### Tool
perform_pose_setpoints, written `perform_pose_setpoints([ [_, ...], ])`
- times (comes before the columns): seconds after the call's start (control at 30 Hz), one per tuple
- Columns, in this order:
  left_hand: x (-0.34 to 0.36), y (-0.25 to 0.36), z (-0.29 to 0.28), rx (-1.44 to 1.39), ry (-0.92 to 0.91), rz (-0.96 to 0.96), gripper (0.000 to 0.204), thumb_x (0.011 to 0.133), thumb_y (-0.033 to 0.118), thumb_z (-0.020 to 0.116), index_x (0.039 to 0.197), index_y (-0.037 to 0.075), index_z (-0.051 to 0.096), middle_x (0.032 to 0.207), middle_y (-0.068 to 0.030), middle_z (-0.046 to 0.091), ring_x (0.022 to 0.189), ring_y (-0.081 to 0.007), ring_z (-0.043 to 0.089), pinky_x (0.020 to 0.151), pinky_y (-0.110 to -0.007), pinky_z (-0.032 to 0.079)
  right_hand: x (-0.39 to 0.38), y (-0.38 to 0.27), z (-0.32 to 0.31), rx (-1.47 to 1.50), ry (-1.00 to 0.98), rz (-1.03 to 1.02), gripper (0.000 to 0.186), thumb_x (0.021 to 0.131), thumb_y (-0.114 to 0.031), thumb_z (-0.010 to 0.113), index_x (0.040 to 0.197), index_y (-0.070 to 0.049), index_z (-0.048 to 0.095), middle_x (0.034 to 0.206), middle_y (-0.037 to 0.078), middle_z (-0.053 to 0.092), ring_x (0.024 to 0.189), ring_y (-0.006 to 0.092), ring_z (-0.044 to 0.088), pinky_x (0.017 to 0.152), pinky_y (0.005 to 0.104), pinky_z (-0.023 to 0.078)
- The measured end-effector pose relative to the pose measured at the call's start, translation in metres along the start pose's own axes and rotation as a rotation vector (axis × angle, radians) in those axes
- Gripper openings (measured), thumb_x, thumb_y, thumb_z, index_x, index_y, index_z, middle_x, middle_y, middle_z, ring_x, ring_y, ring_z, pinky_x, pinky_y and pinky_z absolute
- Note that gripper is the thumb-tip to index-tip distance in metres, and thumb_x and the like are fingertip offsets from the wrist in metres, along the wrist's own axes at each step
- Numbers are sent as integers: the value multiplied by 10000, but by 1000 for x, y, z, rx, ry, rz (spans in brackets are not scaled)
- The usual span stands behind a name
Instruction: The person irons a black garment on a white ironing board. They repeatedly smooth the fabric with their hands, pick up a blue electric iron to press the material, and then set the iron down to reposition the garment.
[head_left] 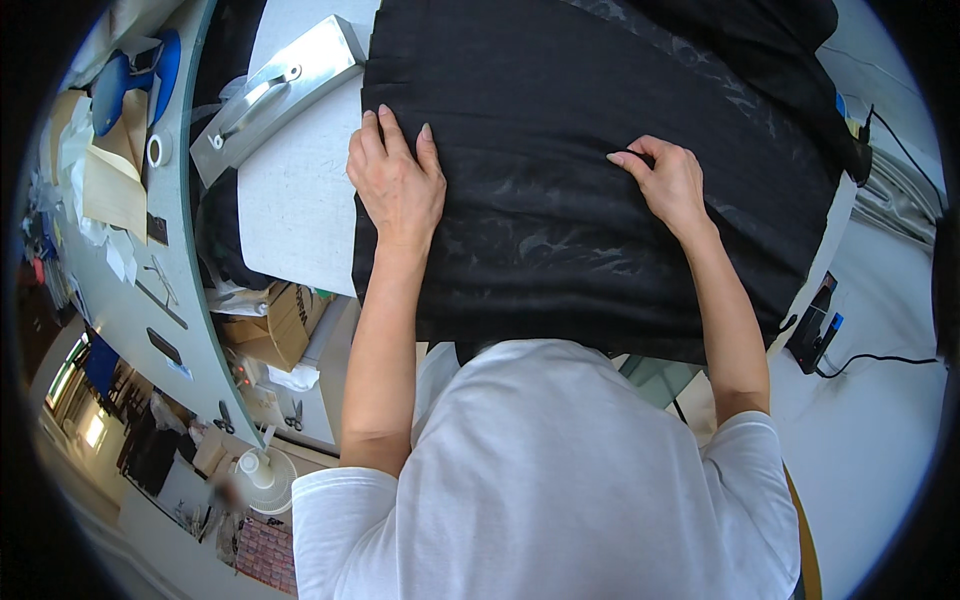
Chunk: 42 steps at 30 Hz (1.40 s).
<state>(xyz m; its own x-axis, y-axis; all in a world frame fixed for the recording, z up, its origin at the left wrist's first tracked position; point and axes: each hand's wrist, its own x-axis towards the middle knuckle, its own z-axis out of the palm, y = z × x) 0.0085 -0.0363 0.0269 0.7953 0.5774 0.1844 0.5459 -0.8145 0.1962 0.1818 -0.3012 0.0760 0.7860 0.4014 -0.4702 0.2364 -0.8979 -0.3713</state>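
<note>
Upper left, I see a silver metal block [281, 103] with a handle | far left, a white roll [152, 150] near cream paper [112, 186] | mid-left, a cardboard box [286, 328] | lower left, a white fan [264, 474]

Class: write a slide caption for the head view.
Left hand flat and right hand curled on black patterned cloth, beside a handled metal block.

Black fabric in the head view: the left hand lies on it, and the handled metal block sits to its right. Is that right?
Not quite: the head view shows the handled metal block to the left of the black fabric. The left hand does lie on it.
</note>
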Motion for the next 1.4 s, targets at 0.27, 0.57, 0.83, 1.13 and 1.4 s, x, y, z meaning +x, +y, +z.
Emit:
perform_pose_setpoints([
  [0.27, 1, -1, -3, 39, -47, 13, 604, 1024, 369, 656, 1415, -87, 596, 1427, -257, 559, 1346, -385, 507, 1130, -490, 399, -1, -5, 0, -51, 17, -24, 362, 916, -403, 793, 978, -46, 801, 814, 142, 759, 770, 302, 736, 779, 419, 572],
  [0.57, 3, 5, -11, 17, -116, -10, 832, 925, 502, 759, 1450, -107, 547, 1471, -266, 518, 1378, -399, 469, 1159, -484, 383, -1, -7, 0, -71, 28, -16, 360, 913, -390, 799, 979, -36, 803, 807, 163, 757, 765, 313, 740, 786, 425, 578],
  [0.83, 4, 0, -12, 18, -126, 12, 892, 903, 549, 762, 1448, -121, 539, 1472, -268, 516, 1379, -403, 468, 1155, -490, 386, -2, -9, -3, -24, -4, -21, 338, 913, -352, 802, 979, -20, 800, 795, 175, 752, 764, 319, 737, 791, 412, 571],
  [1.13, 7, 9, -14, 83, -152, 13, 1015, 843, 635, 781, 1433, -153, 532, 1440, -284, 539, 1349, -409, 493, 1130, -491, 413, -8, -17, 0, -133, 74, -28, 305, 903, -319, 808, 978, -24, 795, 857, 168, 754, 833, 321, 732, 816, 419, 567],
  [1.4, 8, 12, -15, 112, -138, 34, 1036, 814, 627, 806, 1414, -173, 533, 1420, -284, 547, 1324, -407, 508, 1106, -488, 433, -37, -93, 63, -121, 354, -731, 486, 908, -188, 761, 1320, 28, 624, 1432, 212, 595, 1401, 361, 525, 1204, 467, 396],
])
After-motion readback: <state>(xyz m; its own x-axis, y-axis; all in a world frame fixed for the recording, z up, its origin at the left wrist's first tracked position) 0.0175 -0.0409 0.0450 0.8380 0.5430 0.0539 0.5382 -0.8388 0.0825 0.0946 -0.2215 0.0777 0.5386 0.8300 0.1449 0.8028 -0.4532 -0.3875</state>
